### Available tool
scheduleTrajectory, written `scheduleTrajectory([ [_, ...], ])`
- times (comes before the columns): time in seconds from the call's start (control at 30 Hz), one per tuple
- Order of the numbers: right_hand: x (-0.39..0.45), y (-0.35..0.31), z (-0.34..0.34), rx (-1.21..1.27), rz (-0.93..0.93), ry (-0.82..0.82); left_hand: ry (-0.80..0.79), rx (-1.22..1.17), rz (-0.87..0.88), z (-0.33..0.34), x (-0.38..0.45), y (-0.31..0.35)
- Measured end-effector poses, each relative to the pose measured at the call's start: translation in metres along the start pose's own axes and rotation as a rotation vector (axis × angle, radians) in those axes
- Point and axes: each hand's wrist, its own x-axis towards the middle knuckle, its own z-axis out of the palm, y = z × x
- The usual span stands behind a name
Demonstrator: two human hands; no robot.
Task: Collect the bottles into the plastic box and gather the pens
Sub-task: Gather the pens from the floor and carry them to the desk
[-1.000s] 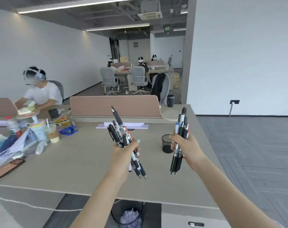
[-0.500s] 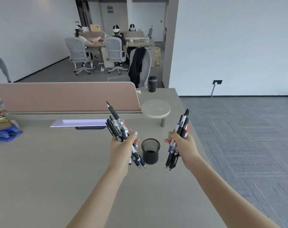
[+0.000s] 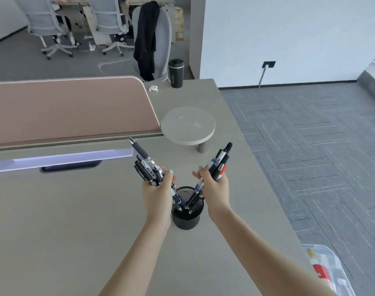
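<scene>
both grips [image 3: 158,192] [image 3: 214,188] beside mesh cup [image 3: 186,218]

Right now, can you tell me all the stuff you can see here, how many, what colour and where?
Desk: one, grey-beige, fills the lower left.
Pen cup: one, black mesh, on the desk between the hands.
Left pen bunch: several pens, mostly black, lower tips in the cup.
Right pen bunch: several pens, black, blue, red, lower tips in the cup.
Divider: one, pinkish, behind the desk.
Round shelf: one, grey, right of the divider.
Travel mug: one, black, far desk corner.
Crumpled tissue: one, white, by the mug.
Plastic box: one, clear, bottom right corner.
Office chairs: three, grey, beyond; one holds a black jacket.
Left hand: grips its bunch.
Right hand: grips its bunch.
</scene>
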Motion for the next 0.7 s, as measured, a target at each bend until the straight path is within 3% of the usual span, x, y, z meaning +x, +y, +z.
scheduleTrajectory([
  [0.2,0.006,0.052,0.003,-0.189,-0.012,0.015,-0.150,0.187,-0.014,0.004,0.025,-0.044],
  [0.4,0.004,0.085,0.003,-0.487,-0.123,-0.006,-0.307,0.440,0.279,-0.007,0.028,-0.072],
  [0.57,0.000,0.086,0.004,-0.461,-0.133,0.009,-0.339,0.508,0.353,-0.007,0.039,-0.080],
  [0.7,-0.003,0.080,0.000,-0.338,-0.066,-0.077,-0.414,0.413,0.249,-0.009,0.033,-0.081],
])
